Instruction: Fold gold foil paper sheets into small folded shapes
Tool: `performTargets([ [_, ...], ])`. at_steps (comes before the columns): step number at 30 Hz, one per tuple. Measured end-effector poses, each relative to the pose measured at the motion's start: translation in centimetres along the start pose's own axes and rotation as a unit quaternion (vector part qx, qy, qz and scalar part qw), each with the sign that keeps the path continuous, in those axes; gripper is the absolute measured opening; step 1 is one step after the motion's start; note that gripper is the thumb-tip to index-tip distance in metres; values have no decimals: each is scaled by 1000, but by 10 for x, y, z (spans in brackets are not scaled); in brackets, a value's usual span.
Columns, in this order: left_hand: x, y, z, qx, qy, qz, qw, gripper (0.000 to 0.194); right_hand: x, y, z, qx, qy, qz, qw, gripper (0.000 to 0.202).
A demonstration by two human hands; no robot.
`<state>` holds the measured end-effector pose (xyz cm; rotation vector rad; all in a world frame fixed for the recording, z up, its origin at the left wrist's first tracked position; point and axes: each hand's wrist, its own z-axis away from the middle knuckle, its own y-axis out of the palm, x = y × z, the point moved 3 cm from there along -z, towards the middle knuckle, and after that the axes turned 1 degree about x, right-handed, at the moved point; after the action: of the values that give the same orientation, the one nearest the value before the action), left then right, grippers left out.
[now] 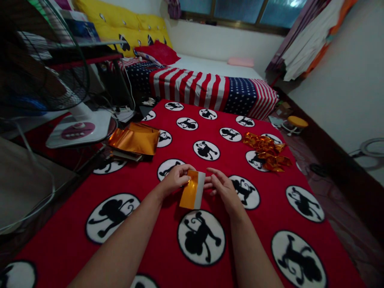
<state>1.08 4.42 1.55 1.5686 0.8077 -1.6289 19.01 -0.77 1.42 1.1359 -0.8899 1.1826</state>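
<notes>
In the middle of the view a small sheet of gold foil paper [189, 195] is held above the red cloth, with a white strip along its right side. My left hand [177, 178] pinches its upper left edge between thumb and fingers. Close by the white edge is my right hand [221, 185], its fingers apart and slightly curled; whether a fingertip touches the paper I cannot tell. To the left lies a stack of larger gold foil sheets [138, 138]. Several folded gold foil pieces [265, 150] are heaped at the right.
A red blanket with monkey patches [207, 128] covers the surface before me. At the left stand a fan base [79, 128] and a shelf with cables. A bed with a striped cover [192, 86] is at the back, and a small yellow stool [297, 121] at the right.
</notes>
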Motion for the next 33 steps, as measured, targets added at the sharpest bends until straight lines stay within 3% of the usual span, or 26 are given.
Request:
performTargets([
  [6,5,6,-2,0,26,3,1000,48,-6,7,-3,12,-45,-9,999,56],
  [10,6,3,-5,-72,45,28,996,47,-8,3,-4,-84,-80,-15,993,55],
  [14,1,4,-3,-28,69,13,997,65,-9,-4,-4,-198,-108,-20,974,47],
  [18,0,5,0,-15,70,-56,996,83,-11,-7,-5,-230,-121,-10,966,39],
  [23,8,1,-5,-127,47,-23,990,52,-11,-5,-5,-211,-101,-33,972,40],
  [27,11,-5,-7,-194,61,-40,978,43,-7,-3,-3,-203,-76,-21,976,38],
  [33,2,-6,-2,-159,110,-142,971,35,-3,-12,-5,-244,-99,-69,962,51],
])
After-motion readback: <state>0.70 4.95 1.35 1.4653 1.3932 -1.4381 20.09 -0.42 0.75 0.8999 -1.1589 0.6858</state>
